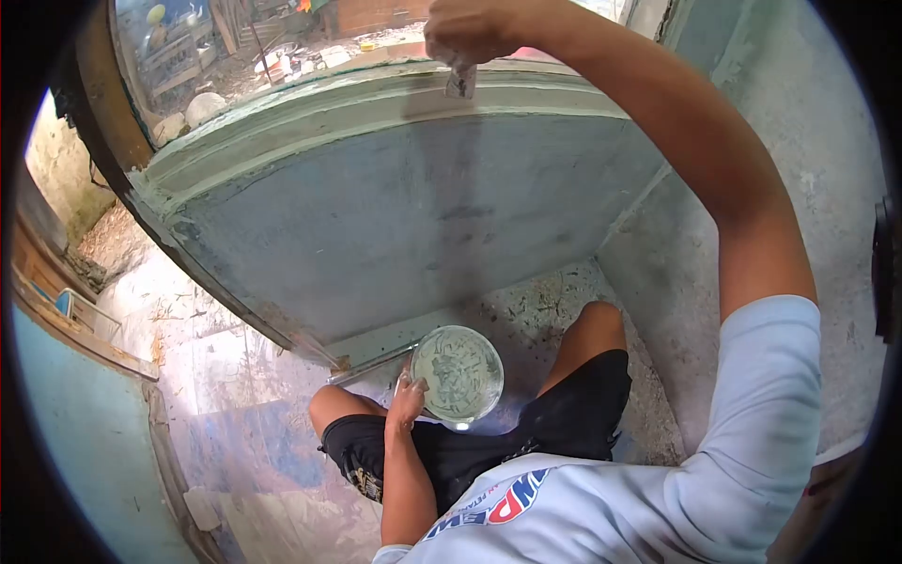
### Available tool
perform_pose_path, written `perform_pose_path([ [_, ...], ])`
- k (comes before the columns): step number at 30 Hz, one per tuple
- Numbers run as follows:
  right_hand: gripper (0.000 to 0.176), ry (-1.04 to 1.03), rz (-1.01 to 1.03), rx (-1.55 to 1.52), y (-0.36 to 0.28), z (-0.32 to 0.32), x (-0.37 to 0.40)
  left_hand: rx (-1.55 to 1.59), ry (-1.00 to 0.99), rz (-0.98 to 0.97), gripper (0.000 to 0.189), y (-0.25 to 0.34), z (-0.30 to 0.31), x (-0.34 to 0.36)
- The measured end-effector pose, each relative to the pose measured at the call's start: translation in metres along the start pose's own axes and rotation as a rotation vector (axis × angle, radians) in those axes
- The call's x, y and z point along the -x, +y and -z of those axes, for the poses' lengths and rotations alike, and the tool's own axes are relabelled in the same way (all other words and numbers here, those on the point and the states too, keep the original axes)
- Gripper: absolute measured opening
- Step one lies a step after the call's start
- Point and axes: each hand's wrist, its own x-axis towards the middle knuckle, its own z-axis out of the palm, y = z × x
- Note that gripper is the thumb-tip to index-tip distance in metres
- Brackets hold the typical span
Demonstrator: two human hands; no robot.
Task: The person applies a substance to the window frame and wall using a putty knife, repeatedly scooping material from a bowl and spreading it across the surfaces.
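My right hand (467, 33) is raised at the window ledge, its fingers closed round a small flat tool (460, 82) whose end points down over the sill. Most of that tool is hidden by the fist. Low between my knees, my left hand (406, 397) grips the left rim of a round bucket (460, 374). Pale greenish-grey paste with a rough surface shows inside the bucket.
A grey wall panel (329, 226) lies below the pale green window sill (310, 122). To the right rises a grey plastered wall (799, 141). Debris (554, 301) is scattered on the floor. At the left are a doorway and a light blue panel (85, 423).
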Motion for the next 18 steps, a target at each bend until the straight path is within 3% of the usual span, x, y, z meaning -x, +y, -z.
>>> perform_pose_path([
  [13, 0.008, 0.000, -0.040, -0.039, -0.005, 0.003, -0.002, -0.074, -0.009, -0.039, 0.074, -0.004, 0.004, -0.006],
  [18, 0.008, -0.019, -0.039, -0.067, 0.001, -0.002, 0.016, -0.028, 0.027, 0.036, 0.075, 0.004, 0.004, 0.005],
])
